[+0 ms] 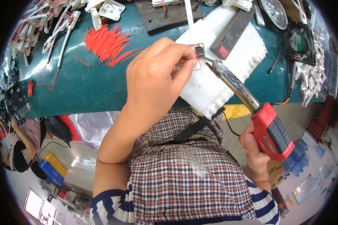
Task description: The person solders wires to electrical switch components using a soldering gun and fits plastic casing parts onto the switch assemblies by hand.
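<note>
Pinching, the left hand (157, 71) has thumb and index fingertips pressed together on a thin red wire (198, 62); whether they also grip the housing beneath cannot be told. The right hand (253, 148) is closed around the handle of a red-and-black soldering gun (273, 131), fingers curled. The white plastic part (189, 26) has its near end at the left fingertips, partly covered by them, over a white foam slab (214, 88); that end carries a small black component (200, 51). The gun reaches forward and leftward from the right hand, its tip just beside the component; contact cannot be confirmed.

Orientation: the part's long strip runs away from the person, leaning slightly left. The gun's long axis is diagonal, handle at lower right, tip pointing up and left.

Count: one gun, one part at the fingertips, one slab, one dark bar (234, 33) lying obliquely on it, one dark metal block (154, 20) beyond the left hand. Left of that hand, on the green tabletop (97, 88), lies one pile of red wires (107, 43), individual pieces too dense to count. Farther right: one metal dish (273, 13) and one black fan (299, 45)
</note>
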`<state>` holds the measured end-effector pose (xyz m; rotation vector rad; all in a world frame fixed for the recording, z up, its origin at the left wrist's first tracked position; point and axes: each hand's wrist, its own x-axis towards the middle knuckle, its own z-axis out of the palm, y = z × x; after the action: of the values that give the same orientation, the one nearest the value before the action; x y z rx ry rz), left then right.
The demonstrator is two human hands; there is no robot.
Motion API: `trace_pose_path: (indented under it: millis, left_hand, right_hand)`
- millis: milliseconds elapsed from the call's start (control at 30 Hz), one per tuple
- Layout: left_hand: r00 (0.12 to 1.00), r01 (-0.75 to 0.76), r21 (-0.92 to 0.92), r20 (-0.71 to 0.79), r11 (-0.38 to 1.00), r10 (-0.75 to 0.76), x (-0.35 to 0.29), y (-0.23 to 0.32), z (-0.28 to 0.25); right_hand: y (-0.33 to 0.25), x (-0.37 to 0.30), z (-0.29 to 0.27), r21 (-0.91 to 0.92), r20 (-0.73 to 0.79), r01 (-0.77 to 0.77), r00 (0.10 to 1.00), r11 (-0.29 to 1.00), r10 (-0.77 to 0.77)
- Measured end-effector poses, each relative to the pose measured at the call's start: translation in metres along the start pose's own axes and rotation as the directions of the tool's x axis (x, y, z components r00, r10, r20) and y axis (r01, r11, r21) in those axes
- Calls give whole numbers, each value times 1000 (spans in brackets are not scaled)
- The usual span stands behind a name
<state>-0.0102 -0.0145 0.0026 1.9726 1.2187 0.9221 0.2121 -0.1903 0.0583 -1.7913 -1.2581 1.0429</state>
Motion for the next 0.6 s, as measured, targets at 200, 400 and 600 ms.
trace_pose_path:
  millis: [200, 400, 600]
  left_hand:
    - [1000, 8, 4, 10, 1000, -8, 0, -2, 0]
    - [1000, -21, -21, 16, 1000, 21, 0, -5, 1]
    - [1000, -10, -33, 28, 999, 11, 0, -5, -1]
  right_hand:
    - [-2, 0, 2, 22, 3, -22, 1000, 1000, 22]
    - [-6, 0, 2, -13, -11, -15, 1000, 1000, 15]
    - [-5, -6, 0, -57, -58, -34, 998, 998, 31]
